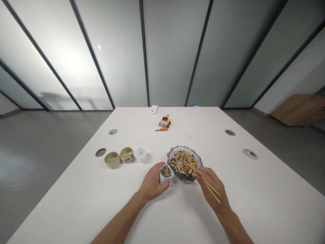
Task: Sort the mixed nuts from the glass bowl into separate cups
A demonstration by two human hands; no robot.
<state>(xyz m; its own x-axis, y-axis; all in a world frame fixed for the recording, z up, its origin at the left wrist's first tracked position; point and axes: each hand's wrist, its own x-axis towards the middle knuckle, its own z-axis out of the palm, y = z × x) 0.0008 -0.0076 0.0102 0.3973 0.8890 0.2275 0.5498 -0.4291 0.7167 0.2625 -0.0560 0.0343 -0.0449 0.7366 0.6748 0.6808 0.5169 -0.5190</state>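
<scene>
My left hand (pixel 153 183) is wrapped round a small white cup (pixel 166 179) that holds sunflower seeds (pixel 166 171). Right beside the cup is a scalloped glass bowl (pixel 198 159) of peanuts (pixel 179 166), with some seeds among them. My right hand (pixel 212 186) grips a pair of wooden chopsticks (pixel 210 187) at the bowl's near right edge. Their tips reach down into the peanuts; whether they pinch anything is too small to tell.
Left of the hands stand a white translucent cup (pixel 141 155) and two green-brown bowls (pixel 112 159), (pixel 127 154). Farther back on the white table (pixel 132 210) lie an orange carrot-shaped item (pixel 162 129), a yellow toy car (pixel 165 121) and a white box (pixel 153 109).
</scene>
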